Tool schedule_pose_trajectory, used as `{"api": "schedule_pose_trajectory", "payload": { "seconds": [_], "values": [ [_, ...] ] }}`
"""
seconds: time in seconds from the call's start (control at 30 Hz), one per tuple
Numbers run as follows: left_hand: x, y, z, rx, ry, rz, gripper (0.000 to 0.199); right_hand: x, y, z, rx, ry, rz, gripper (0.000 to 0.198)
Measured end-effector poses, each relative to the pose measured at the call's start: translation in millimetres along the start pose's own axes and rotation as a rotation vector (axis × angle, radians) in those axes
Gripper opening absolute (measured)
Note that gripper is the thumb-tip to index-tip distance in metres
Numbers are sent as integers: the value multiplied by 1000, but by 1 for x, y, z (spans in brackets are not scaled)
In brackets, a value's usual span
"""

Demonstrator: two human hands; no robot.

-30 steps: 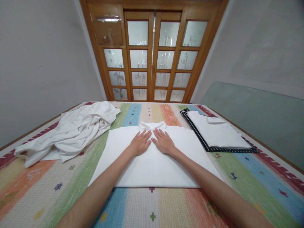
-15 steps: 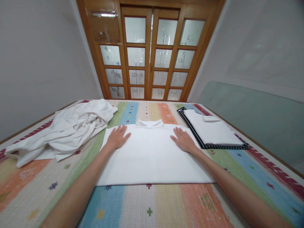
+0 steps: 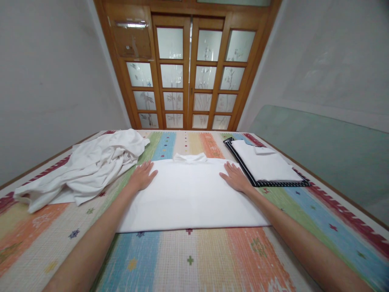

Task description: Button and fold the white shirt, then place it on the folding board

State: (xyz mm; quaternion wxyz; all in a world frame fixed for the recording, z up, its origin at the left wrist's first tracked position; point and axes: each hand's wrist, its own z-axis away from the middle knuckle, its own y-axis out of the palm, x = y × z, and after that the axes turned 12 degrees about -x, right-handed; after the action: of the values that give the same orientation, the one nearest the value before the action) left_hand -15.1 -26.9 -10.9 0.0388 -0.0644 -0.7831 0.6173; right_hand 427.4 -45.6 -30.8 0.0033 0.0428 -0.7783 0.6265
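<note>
A white collared shirt (image 3: pixel 188 194) lies flat in front of me, folded into a wide shape with its collar at the far edge. My left hand (image 3: pixel 142 177) rests flat on its upper left corner, fingers stretched forward. On the upper right part, my right hand (image 3: pixel 235 177) lies palm down with the fingers spread. Neither hand grips the cloth. Both forearms reach in from the near corners, the right one covering part of the shirt's right side.
A crumpled heap of white cloth (image 3: pixel 91 166) lies at the left. At the right, a folded white garment (image 3: pixel 267 166) sits on a black-and-white patterned one (image 3: pixel 281 184). Striped, colourful cloth (image 3: pixel 179 259) covers the surface. Wooden doors (image 3: pixel 190 73) with glass panes stand behind.
My left hand has slid left towards the shirt's edge, still flat. The right hand stays almost in place. The view has tilted up slightly.
</note>
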Motion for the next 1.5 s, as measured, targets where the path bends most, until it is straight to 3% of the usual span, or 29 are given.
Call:
{"api": "schedule_pose_trajectory", "payload": {
  "seconds": [0.2, 0.33, 0.47, 0.63, 0.77, 0.87, 0.97, 1.13, 1.2, 1.5],
  "values": [
    [6, 5, 4, -18, -25, -22, 67, -5, -2, 19, -44, -47, 4, 80],
    [-3, -1, 13, -99, -55, -44, 64, -5, 0, 36, -96, -39, 13, 80],
    [-23, -16, 25, -173, -37, -110, 52, -1, 1, 43, -105, -23, 24, 80],
    [-54, -16, 44, -127, -38, -94, 55, -1, 3, 42, -112, -10, 27, 77],
    [-101, -2, 65, -69, 149, 83, 70, 3, 2, 36, -74, 24, 36, 77],
    [-143, 6, 81, -127, 319, 166, 69, 21, -2, 31, -46, -12, 0, 71],
    [-170, 9, 93, -225, 408, 207, 67, 55, -5, 28, -44, -144, -110, 66],
    [-174, 10, 101, -239, 467, 249, 65, 116, 2, 8, -101, -435, -235, 62],
    [-172, 10, 102, -226, 457, 264, 66, 132, 7, -8, -100, -478, -214, 60],
    [-172, 4, 106, -203, 453, 272, 65, 152, 9, -77, -26, -223, -95, 75]
  ]
}}
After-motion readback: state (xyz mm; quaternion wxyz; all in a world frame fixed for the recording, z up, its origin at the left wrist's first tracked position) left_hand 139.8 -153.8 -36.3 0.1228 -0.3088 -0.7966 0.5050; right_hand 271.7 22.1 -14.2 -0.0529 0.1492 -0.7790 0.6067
